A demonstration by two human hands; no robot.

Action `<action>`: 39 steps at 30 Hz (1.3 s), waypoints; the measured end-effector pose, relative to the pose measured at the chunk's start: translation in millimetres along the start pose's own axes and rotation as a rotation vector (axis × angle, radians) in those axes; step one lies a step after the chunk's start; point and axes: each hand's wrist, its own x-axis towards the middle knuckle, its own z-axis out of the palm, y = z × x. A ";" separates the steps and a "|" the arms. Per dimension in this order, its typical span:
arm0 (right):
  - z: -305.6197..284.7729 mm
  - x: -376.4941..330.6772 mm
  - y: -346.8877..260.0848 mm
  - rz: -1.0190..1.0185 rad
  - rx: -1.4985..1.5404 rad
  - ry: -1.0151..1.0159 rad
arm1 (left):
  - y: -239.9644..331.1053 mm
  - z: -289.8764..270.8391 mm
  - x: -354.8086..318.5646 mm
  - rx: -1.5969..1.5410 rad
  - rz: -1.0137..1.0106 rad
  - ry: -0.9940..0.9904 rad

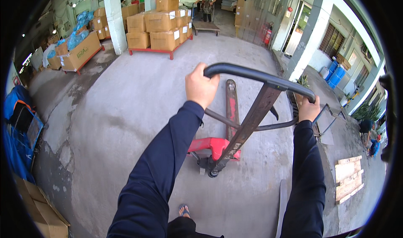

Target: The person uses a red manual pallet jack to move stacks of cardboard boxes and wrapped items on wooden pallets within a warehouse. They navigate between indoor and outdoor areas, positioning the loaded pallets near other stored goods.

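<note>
Both my hands are closed round the black looped handle (252,70) of a red pallet jack (216,145). My left hand (200,86) wraps the handle's left bend, and my right hand (308,108) grips its right side. A worn dark shaft (252,124) slants down from the handle to the red base. One fork (231,107) shows behind the shaft, pointing away from me; the other fork is mostly hidden by my left arm and hand. Inside the loop, a small black lever (274,113) sticks out from the shaft, and neither hand touches it.
Stacked cartons (163,30) stand on a red-framed pallet (172,53) ahead. A person (208,5) stands behind a flat cart (205,27) farther off. Pillars (114,19) flank the floor. A wooden pallet (349,179) lies at right; people crouch beyond. A carton (40,208) sits near left.
</note>
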 end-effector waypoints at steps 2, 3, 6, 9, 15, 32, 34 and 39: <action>57.5 12.7 3.9 0.071 0.036 -0.017 | -25.4 23.4 29.8 -0.025 -0.013 -0.037; 86.4 19.7 3.2 0.111 0.019 -0.006 | -37.8 36.1 45.5 -0.031 -0.007 -0.015; 164.3 41.0 -2.7 0.084 0.024 0.039 | -76.7 78.0 96.6 -0.025 -0.026 -0.022; 233.7 61.0 -8.3 0.036 0.077 0.027 | -120.9 116.6 149.5 0.015 0.024 0.032; 364.6 88.9 -14.4 0.021 0.330 -0.074 | -212.7 186.6 255.5 -0.028 -0.105 0.043; 769.4 233.7 34.3 0.191 0.298 -0.184 | -374.8 411.3 482.5 0.108 -0.007 0.048; 822.3 245.3 37.8 0.106 0.412 -0.227 | -392.7 428.4 507.2 0.006 0.077 0.086; 925.1 255.3 26.1 0.077 0.357 -0.173 | -466.3 448.3 588.7 -0.030 -0.025 0.037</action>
